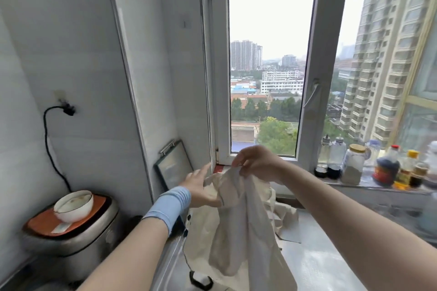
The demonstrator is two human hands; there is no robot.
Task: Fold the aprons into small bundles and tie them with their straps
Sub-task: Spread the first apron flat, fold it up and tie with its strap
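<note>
A cream-coloured cloth apron [246, 231] hangs in the air over the grey metal tabletop [314, 264], its upper edge bunched and its lower part draping down towards the near edge of the view. The right hand [255, 163] holds it up from above, fingers [238, 160] curled together and pinching the gathered top. The left hand [201, 186], with a light blue fabric band [169, 208] round the wrist, lies against the apron's left side, fingers [203, 170] straight and spread apart. More cream cloth [286, 215] lies crumpled on the tabletop behind; whether it belongs to the same apron cannot be told. A framed metal tray [173, 165] leans against the wall just beyond the left hand. To the left stands a steel rice cooker [78, 236] with a white ceramic bowl [74, 205] on its orange lid. Jars and sauce bottles [354, 165] line the windowsill on the right.
</note>
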